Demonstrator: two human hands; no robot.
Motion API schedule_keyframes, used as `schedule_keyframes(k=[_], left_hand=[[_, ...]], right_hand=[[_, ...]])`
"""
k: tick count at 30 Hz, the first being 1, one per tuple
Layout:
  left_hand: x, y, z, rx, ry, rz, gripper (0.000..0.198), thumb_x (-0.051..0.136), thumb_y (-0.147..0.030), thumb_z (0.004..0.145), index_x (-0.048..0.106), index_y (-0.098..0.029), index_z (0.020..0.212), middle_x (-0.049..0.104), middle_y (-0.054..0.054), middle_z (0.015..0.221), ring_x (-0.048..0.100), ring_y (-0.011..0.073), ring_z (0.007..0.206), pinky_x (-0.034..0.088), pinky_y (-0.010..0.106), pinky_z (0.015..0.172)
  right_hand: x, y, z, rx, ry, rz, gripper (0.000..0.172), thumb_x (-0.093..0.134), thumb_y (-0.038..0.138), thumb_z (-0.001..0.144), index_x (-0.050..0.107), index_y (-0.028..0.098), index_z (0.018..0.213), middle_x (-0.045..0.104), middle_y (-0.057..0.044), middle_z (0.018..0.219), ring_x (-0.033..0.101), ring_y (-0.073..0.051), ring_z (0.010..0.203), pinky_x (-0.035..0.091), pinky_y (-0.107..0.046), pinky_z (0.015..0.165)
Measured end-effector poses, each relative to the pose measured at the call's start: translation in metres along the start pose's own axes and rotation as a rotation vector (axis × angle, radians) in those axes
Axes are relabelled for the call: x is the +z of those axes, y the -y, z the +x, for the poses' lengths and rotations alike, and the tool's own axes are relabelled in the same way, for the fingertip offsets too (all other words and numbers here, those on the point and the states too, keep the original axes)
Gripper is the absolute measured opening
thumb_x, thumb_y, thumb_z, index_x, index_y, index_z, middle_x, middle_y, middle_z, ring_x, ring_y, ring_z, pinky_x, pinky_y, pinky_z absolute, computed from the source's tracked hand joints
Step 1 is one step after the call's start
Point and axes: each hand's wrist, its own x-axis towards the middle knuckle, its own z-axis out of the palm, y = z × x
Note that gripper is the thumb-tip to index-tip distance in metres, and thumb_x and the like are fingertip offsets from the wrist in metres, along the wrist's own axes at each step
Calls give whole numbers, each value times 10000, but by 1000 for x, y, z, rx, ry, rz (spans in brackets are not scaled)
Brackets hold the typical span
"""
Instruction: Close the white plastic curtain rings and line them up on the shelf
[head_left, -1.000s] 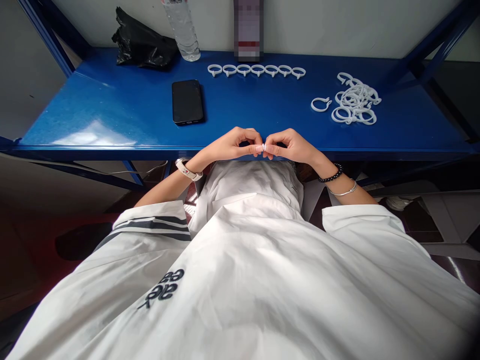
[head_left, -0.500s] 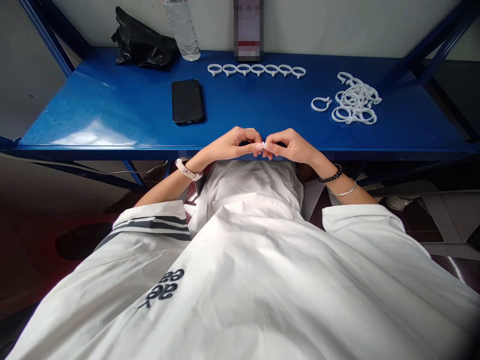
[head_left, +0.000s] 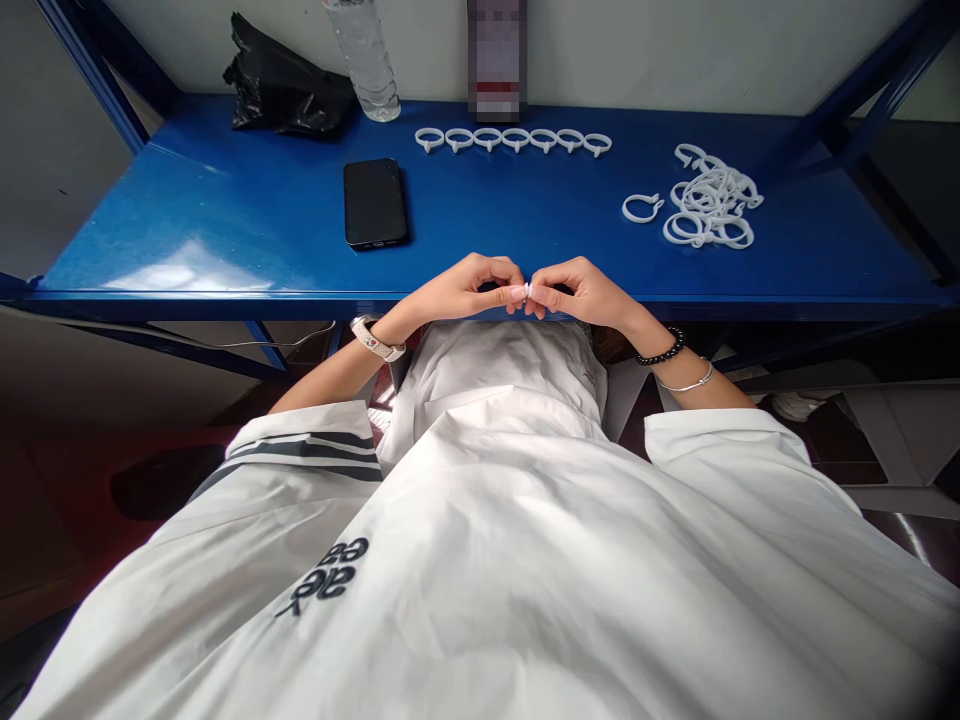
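My left hand (head_left: 484,283) and my right hand (head_left: 574,288) meet at the table's front edge, thumbs and fingertips pinched together. Between them shows a small bit of a white plastic curtain ring (head_left: 528,291); the fingers hide most of it. Beyond my hands, several matching closed rings (head_left: 515,140) stand side by side in a row, small tabs toward me. A single ring with a gap in its loop (head_left: 640,209) lies to the right, beside a tangled pile of white rings (head_left: 712,200).
The blue metal table (head_left: 247,210) has a black phone (head_left: 375,203) lying left of centre. A black plastic bag (head_left: 289,90), a clear water bottle (head_left: 367,70) and an upright blurred box (head_left: 497,60) stand along the wall. Blue posts (head_left: 885,90) rise at both ends.
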Motion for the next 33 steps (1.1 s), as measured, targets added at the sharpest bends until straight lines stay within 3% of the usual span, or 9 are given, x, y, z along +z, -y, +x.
schedule_keyframes(k=[33], left_hand=[[1,-6,1,-2,0,0,567,554,-676,914,720,-144,810,724,104,861,650,183,851,507,277,781]], right_hand=[[1,0,0,-22,-1,16,494,565,601,952,730,157,810,734,-53,768,625,-118,629,448,-219,578]])
